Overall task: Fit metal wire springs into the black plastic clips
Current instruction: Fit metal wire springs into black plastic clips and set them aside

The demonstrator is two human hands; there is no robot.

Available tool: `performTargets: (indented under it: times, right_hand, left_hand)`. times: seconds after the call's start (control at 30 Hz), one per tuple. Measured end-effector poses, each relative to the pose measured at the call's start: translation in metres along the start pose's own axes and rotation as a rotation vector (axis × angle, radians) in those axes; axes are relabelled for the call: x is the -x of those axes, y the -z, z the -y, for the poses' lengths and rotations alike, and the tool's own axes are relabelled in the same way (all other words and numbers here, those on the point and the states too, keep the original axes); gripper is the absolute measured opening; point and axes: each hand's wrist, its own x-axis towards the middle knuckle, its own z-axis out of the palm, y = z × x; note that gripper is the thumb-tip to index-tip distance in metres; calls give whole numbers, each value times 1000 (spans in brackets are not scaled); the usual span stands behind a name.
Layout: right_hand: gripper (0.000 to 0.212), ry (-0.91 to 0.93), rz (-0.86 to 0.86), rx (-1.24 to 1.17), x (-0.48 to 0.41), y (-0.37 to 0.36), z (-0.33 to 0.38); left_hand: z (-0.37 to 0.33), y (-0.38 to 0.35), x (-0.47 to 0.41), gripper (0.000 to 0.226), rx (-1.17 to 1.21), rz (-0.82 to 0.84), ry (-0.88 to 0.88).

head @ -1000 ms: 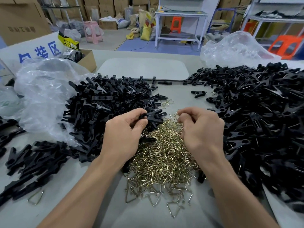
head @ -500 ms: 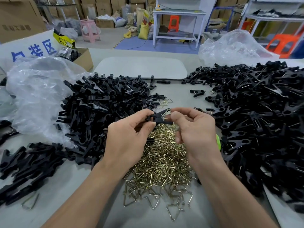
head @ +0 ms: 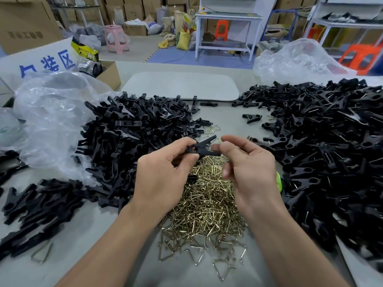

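The black clip (head: pixel 202 149) is held between your two hands, above the table, with its two arms splayed toward your right fingertips. Your left hand (head: pixel 165 172) grips it at the pivot end, thumb and forefinger clamped on it and the other fingers curled beneath. A wire spring (head: pixel 215 144) shows as a small triangle in the gap between the clip's arms. Your right hand (head: pixel 250 168) pinches it there between thumb and forefinger (head: pixel 229 140); the rest of that hand's fingers are loosely bent and hold nothing.

Directly under your fingers and wrists lies the heap of brass springs (head: pixel 205 206), thinning to single triangles toward your body. Just outside your left knuckles rises the left pile of clips (head: pixel 128 141), which runs up against a crumpled clear bag (head: pixel 56 121). Beyond your right knuckles spreads the right pile of clips (head: pixel 331 154). A green object (head: pixel 279 181) peeks out beside your right wrist; you cannot tell what it is.

Past your fingertips the grey table (head: pixel 228 123) carries a lone clip (head: pixel 251 118), a pale rounded board (head: pixel 180 85), an open cardboard box (head: pixel 109 74) and a second clear bag (head: pixel 296 61). Further off, the room holds stacked cartons (head: pixel 132 11), a pink stool (head: pixel 116 38), a white workbench (head: pixel 228 19) and an orange stool (head: pixel 221 30).
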Motion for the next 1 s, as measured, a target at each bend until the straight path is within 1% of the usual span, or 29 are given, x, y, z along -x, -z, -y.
performTargets:
  times: [0.27,0.4,0.43,0.67,0.73,0.83,0.93,1.0]
  right_hand:
    - [12,-121,116,-29,-3,4,3]
    - [7,-161,247,-37,-6,10,8]
    - [9,-165,278,-38,-7,12,10]
    - [18,-255,424,-108,-12,23,20]
    - [28,-301,442,-113,-12,25,22]
    - [46,-383,515,-125,-10,25,22]
    - [48,-407,611,-135,-7,23,22]
    - [47,-420,670,-177,-6,22,22]
  left_hand:
    - [0,2,-3,32,47,-12,13]
    - [1,6,-5,39,105,-15,26]
    - [1,6,-6,40,122,-15,24]
    - [0,5,-11,54,396,83,117]
    - [-2,5,-12,51,493,103,137]
    - [-4,4,-13,34,646,113,167]
    - [-4,2,-14,28,736,128,194]
    - [-2,1,-14,29,739,156,212]
